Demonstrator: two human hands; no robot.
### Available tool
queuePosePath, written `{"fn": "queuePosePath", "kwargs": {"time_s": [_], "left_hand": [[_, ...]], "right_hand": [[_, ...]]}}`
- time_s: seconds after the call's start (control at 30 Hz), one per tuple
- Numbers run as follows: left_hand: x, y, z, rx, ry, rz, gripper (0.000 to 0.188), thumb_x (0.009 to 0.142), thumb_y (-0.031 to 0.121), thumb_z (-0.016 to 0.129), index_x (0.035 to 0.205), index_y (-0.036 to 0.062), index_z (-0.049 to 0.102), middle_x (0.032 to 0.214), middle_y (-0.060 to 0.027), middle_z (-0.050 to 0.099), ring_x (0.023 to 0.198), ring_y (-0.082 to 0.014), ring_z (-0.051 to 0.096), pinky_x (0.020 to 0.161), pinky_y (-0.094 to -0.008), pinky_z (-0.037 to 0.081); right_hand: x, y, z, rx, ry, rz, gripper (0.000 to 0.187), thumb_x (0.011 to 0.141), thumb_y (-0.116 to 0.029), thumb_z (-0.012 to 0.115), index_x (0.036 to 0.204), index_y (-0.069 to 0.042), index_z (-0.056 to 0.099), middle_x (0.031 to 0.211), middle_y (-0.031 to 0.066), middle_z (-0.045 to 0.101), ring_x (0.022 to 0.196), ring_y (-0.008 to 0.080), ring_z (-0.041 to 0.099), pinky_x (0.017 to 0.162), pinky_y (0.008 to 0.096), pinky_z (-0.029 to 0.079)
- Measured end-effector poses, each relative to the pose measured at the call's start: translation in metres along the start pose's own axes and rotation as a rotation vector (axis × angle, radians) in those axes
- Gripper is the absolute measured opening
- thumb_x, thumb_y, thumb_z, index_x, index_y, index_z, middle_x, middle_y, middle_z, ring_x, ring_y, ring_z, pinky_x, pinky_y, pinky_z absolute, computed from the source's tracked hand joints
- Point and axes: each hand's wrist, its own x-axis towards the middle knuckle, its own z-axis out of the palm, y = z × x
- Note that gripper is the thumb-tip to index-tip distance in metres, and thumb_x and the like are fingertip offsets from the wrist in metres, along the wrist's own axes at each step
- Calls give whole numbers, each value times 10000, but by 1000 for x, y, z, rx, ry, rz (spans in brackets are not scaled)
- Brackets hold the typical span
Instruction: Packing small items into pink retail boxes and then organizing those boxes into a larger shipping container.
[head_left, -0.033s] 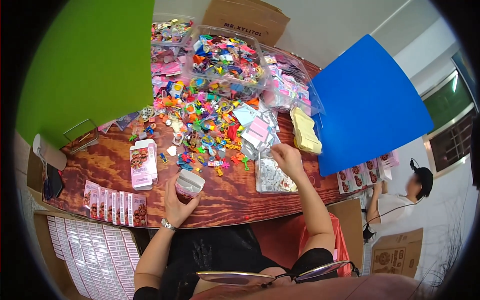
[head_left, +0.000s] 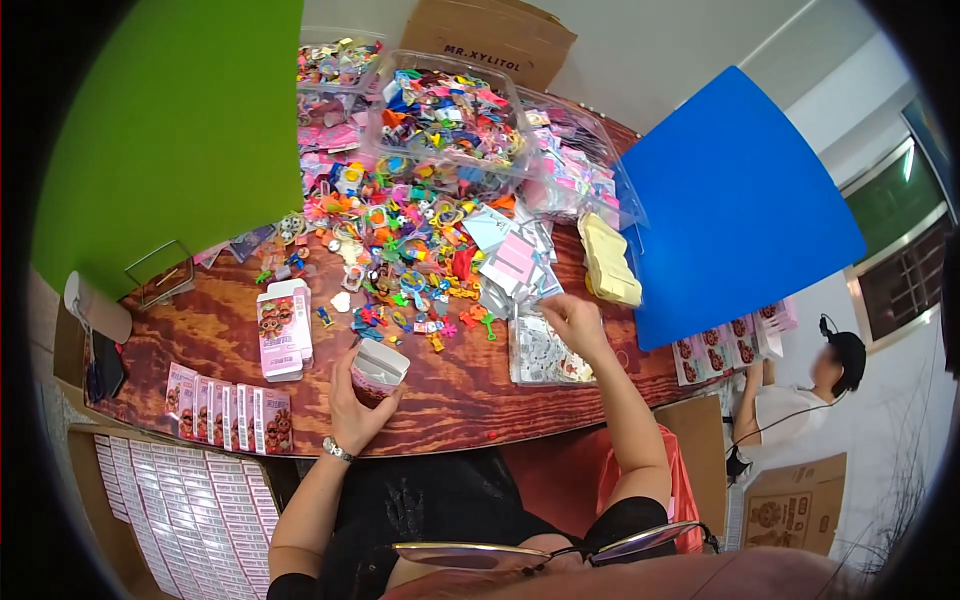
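Observation:
My left hand (head_left: 355, 405) is wrapped round a small pink carton (head_left: 378, 372) near the table's front edge. The carton's top is open, and its white inside faces up. Over a stack of printed clear packets (head_left: 545, 352), my right hand (head_left: 575, 325) has its fingers drawn together in a pinch. Whatever may be between those fingertips is too small to make out. Just beyond that hand lie loose pink, pale blue and silvery cards (head_left: 512, 258). Flattened pink cartons (head_left: 286, 330) are piled left of my left hand.
Small colourful plastic toys (head_left: 400, 240) spread over the table's middle, before clear bins (head_left: 455, 110) full of more. A row of filled cartons (head_left: 230, 410) stands front left. Green (head_left: 170, 120) and blue (head_left: 740, 210) panels flank the table. Yellow paper (head_left: 607, 262) lies right; a person (head_left: 800, 400) sits beyond.

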Motion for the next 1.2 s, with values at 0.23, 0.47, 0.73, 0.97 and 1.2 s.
{"fn": "queuePosePath", "kwargs": {"time_s": [0.23, 0.47, 0.73, 0.97, 1.2], "left_hand": [[-3, -5, 15, -49, -77, 2, 773, 720, 160, 861, 1360, 4, 457, 1181, -153, 612, 1068, -278, 637, 923, -386, 512], [-5, -4, 12, 10, -85, -25, 818, 709, 185, 882, 1369, -10, 441, 1239, -167, 581, 1121, -289, 613, 942, -395, 503], [-7, -5, 13, -14, -85, -48, 828, 698, 198, 878, 1379, -1, 450, 1218, -181, 587, 1112, -325, 611, 936, -418, 500], [-11, -8, 10, 22, -63, -21, 818, 704, 197, 889, 1364, -3, 450, 1203, -155, 601, 1086, -283, 624, 926, -392, 504], [-7, -6, 11, -10, -98, -33, 809, 712, 176, 878, 1370, -7, 445, 1205, -160, 609, 1087, -274, 628, 930, -385, 502]], "right_hand": [[-23, 54, 47, 22, 13, 172, 236, 852, -173, 763, 1026, -20, 716, 921, 157, 716, 767, 214, 703, 705, 335, 550], [-24, 54, 54, 122, 119, 99, 236, 853, -183, 773, 977, -24, 651, 803, 92, 649, 655, 161, 621, 623, 318, 513], [-28, 39, 49, 244, -225, 151, 187, 856, -160, 770, 948, -43, 657, 685, 15, 610, 646, 83, 579, 595, 282, 479], [-27, 25, 27, 514, -196, 285, 142, 881, -112, 750, 861, -38, 630, 753, -15, 645, 680, 71, 598, 586, 250, 463], [-35, 50, -15, 751, 25, 349, 140, 916, -76, 719, 1022, -36, 637, 798, -28, 643, 697, 49, 564, 616, 222, 449]]}}
